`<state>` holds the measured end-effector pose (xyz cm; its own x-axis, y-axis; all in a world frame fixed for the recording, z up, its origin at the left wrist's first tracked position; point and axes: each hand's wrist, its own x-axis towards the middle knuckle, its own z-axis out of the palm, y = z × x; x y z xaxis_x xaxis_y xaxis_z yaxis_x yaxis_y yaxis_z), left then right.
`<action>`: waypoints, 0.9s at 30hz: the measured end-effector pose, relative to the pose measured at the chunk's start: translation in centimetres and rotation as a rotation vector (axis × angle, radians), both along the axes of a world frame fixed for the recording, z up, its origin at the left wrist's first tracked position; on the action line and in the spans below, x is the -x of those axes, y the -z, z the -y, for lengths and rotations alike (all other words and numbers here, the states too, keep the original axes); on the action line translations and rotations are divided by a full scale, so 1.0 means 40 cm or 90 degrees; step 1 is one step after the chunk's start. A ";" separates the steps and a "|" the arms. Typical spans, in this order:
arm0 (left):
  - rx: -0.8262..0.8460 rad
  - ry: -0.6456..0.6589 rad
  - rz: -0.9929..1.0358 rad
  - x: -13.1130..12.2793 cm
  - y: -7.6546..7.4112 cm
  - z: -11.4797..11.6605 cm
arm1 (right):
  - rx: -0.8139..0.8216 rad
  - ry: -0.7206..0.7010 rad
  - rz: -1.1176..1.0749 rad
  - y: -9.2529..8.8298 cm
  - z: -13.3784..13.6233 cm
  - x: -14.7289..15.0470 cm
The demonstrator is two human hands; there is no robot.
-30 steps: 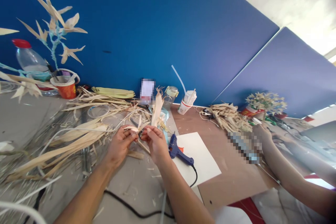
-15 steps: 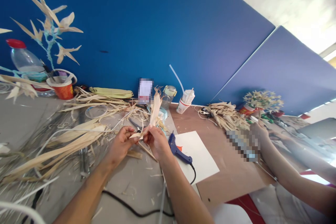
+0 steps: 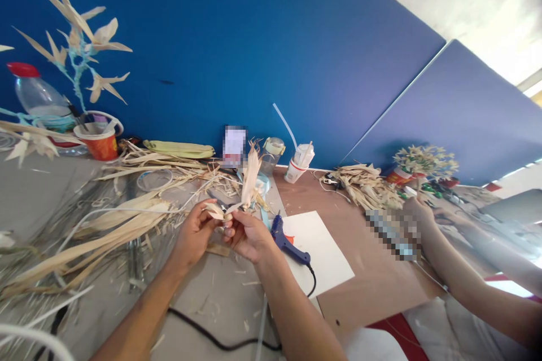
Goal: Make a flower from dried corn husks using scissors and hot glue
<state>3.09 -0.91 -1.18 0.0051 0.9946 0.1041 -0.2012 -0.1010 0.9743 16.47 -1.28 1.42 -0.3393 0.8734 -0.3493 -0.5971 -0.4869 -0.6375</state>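
Between my hands is a small piece of pale corn husk (image 3: 215, 210) with curled, petal-like strips. My left hand (image 3: 195, 232) pinches its left side, fingers closed. The fingers of my right hand (image 3: 249, 235) are closed on its right end, close to my left fingertips. Just behind them a larger dried husk (image 3: 251, 177) stands upright, and dark scissors (image 3: 220, 201) lie partly hidden. A blue glue gun (image 3: 290, 241) rests on a white sheet (image 3: 328, 254) to the right of my right hand.
Loose husk strips (image 3: 122, 223) cover the left side. A red cup (image 3: 101, 146), a bottle (image 3: 40, 96) and a white cup (image 3: 295, 172) stand at the back. A black cable (image 3: 220, 343) crosses the front. Another person's arms (image 3: 461, 271) reach in from the right.
The small husk piece has turned and shows more of its curled strips. My right hand has shifted slightly and its fingers have turned up, apart from the upright husk behind.
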 end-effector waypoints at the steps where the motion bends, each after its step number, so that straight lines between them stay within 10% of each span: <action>1: 0.002 -0.004 0.008 0.001 0.002 0.000 | 0.025 0.007 -0.014 0.003 0.000 0.004; 12: 0.019 -0.024 0.065 0.000 -0.003 0.006 | 0.084 0.120 -0.044 0.013 -0.006 0.026; 27: 0.118 0.173 0.115 0.024 0.024 -0.001 | 0.070 0.083 -0.049 0.012 -0.010 0.000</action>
